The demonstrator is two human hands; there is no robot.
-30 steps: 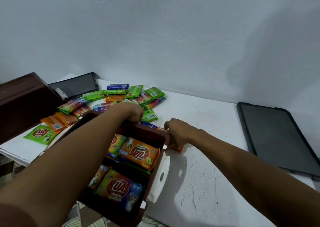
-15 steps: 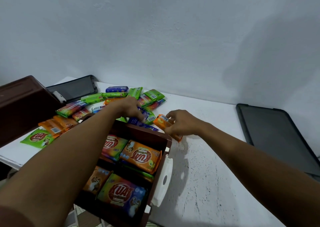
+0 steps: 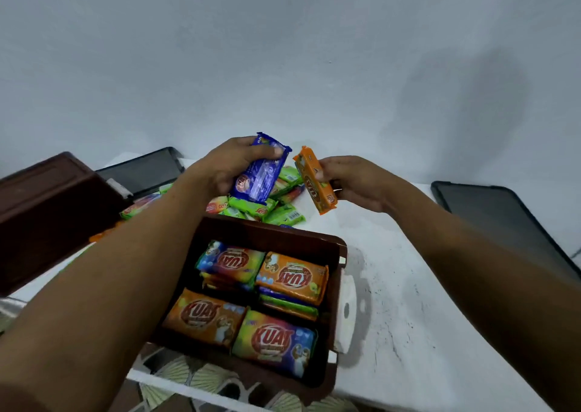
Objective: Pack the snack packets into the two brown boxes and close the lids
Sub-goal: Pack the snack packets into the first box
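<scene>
An open brown box (image 3: 333, 311) sits at the table's near edge, filled with several orange and rainbow snack packets in stacks. My left hand (image 3: 229, 168) grips a blue packet (image 3: 261, 172) in the air above the box's far side. My right hand (image 3: 355, 182) pinches an orange packet (image 3: 316, 182) held edge-on beside it. A heap of green and mixed packets (image 3: 276, 210) lies on the table behind the box, partly hidden by my hands. A second brown box (image 3: 47, 210) stands at the left.
A dark tablet-like lid (image 3: 144, 172) lies at the back left and another dark panel (image 3: 506, 219) at the right. A white latch (image 3: 347, 311) hangs on the open box's right side. The white table top (image 3: 402, 301) ends near me; patterned floor shows below.
Both hands have lifted off the table: the left now holds a blue packet up, the right has raised the orange packet it picked up beside the box.
</scene>
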